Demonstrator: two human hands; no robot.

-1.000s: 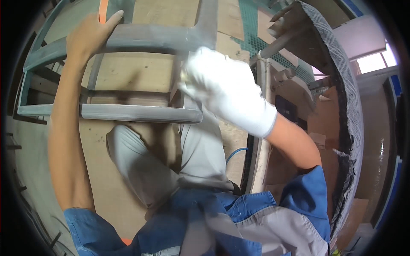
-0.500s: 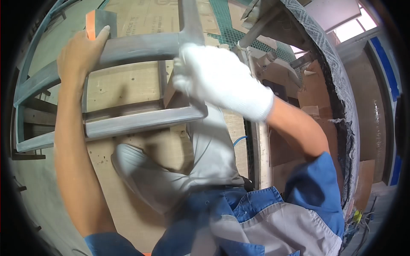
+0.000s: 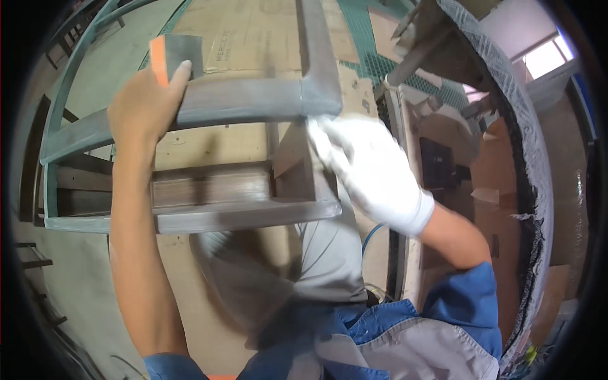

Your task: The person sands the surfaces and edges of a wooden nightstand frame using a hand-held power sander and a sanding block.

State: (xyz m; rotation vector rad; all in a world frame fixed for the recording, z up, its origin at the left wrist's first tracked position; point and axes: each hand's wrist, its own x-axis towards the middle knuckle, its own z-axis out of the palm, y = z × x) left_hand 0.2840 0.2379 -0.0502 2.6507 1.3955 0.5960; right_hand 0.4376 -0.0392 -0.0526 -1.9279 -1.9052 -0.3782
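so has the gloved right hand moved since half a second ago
Yes: the right hand overlapped the upper frame joint; now it sits lower and slightly right, uncovering that joint.

The grey barred frame (image 3: 247, 100) looks smooth and mostly matt, whitish streaks clouding its finish. The white cloth glove (image 3: 373, 168) is matt, the orange-edged dark-grey block (image 3: 185, 54) dull. Flat brown cardboard (image 3: 253, 31); grey patterned cloth edging (image 3: 532, 183), rough and frayed.

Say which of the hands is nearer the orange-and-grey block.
Left hand: its thumb touches the block; the right hand is farther right, beside the frame corner.
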